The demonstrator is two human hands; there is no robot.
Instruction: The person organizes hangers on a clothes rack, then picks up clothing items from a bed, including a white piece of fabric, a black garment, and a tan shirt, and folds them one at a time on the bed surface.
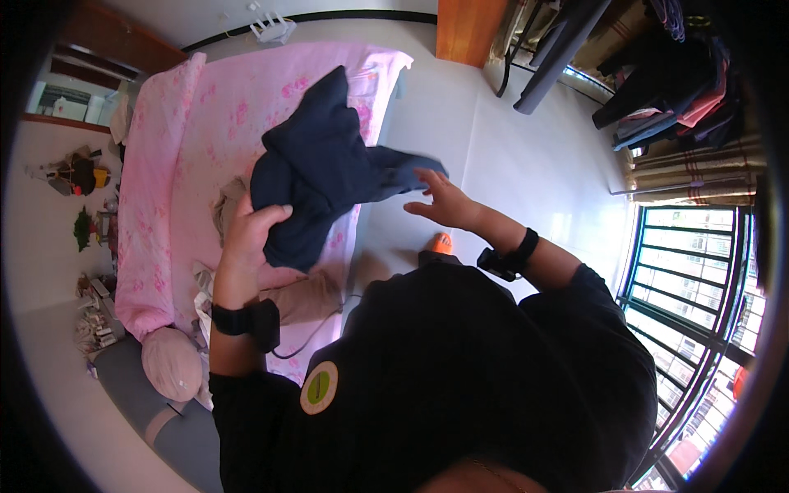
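A dark navy garment (320, 166) hangs bunched above the edge of a bed (216, 123) with a pink floral cover. My left hand (251, 228) grips its near left side, thumb on top and the fingers hidden beneath the cloth. One narrow part of the garment, perhaps a sleeve or leg, stretches right toward my right hand (441, 200). The fingers of that hand are spread close to its end; whether they touch the cloth is hard to tell. Under and beside my left arm, a brown cloth (308, 296) and a greyish-beige cloth (228, 206) lie on the bed.
A pink pillow (172, 363) rests at the bed's lower left corner. Below my right hand, an orange slipper (442, 243) shows on the pale floor (518, 166). Clothes (684, 92) hang at upper right, near a barred window (684, 277). A white router (272, 29) is at the far wall.
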